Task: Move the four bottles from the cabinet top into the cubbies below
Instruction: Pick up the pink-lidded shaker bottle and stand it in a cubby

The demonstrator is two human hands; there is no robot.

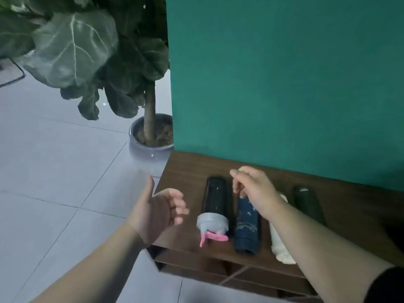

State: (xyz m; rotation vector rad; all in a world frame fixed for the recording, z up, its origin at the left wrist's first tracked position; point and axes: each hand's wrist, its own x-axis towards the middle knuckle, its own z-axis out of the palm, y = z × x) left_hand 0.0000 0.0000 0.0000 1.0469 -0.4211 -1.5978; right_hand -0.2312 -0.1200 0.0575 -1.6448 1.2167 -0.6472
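Several bottles lie side by side on the dark wooden cabinet top (185, 171). From left: a black bottle with a grey cap and pink spout (214, 206), a dark blue patterned bottle (247, 226), a white bottle (279, 241) partly hidden by my right forearm, and a dark green bottle (306, 204). My right hand (253, 189) hovers over the far end of the blue bottle, fingers loosely curled, holding nothing. To the left of the black bottle, at the cabinet's left edge, my left hand (157, 211) is open and holds nothing. Cubby openings (240, 274) show below the front edge.
A teal wall panel (284, 84) rises directly behind the cabinet. A potted fiddle-leaf plant (150, 136) in a grey pot stands on the pale tiled floor (54, 171) just left of the cabinet, its leaves overhanging the upper left.
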